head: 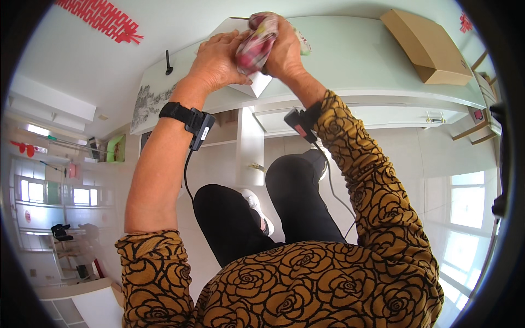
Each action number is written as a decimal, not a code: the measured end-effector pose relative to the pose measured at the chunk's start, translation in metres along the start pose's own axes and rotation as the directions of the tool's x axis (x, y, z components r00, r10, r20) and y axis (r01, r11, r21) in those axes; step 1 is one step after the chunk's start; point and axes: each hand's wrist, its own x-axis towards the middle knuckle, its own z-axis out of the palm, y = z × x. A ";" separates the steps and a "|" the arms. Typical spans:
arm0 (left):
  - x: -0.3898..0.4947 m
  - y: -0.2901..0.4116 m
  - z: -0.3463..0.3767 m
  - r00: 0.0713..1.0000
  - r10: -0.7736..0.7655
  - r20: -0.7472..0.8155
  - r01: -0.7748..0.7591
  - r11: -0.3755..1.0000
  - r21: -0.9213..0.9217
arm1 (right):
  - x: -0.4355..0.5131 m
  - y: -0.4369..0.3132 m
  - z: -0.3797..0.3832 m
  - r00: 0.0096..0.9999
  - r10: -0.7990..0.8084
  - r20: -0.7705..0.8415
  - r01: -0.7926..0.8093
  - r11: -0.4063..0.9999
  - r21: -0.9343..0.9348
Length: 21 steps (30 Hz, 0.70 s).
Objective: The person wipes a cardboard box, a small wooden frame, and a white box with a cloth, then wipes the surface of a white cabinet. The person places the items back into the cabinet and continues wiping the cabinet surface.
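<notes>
My right hand (286, 51) grips a crumpled patterned cloth (257, 45) in red, pink and white. The cloth is slightly blurred and lies over a white box-like object (259, 84) on the pale green top of a white cabinet (340, 53). My left hand (217, 59) holds the left side of the white object, its thumb toward me and its fingers toward the wall. Both hands and the cloth hide most of that object, so its exact kind cannot be told.
A brown cardboard box (430, 49) stands at the cabinet's right end. To the left is a small black antenna-like stick (168, 63). Below the top, a cabinet door (251, 151) stands open near my knees. A wooden chair (488, 119) is at the far right.
</notes>
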 end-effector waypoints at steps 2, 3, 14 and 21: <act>0.000 0.001 0.004 1.000 0.000 -0.011 0.001 0.999 0.032 | 0.008 0.019 0.005 0.982 0.187 -0.004 -0.183 0.966 0.184; 0.000 0.000 0.006 0.999 0.010 -0.036 -0.010 1.000 0.000 | 0.007 0.031 0.006 0.987 0.158 -0.041 -0.143 0.959 0.243; 0.003 -0.003 0.019 0.998 -0.022 -0.054 0.021 0.999 -0.024 | -0.062 0.032 -0.006 0.906 0.315 0.283 -0.316 0.948 -0.043; 0.005 -0.010 0.024 0.999 -0.013 -0.051 0.015 0.999 0.042 | -0.039 -0.010 -0.018 0.945 0.112 0.308 -0.163 0.976 0.142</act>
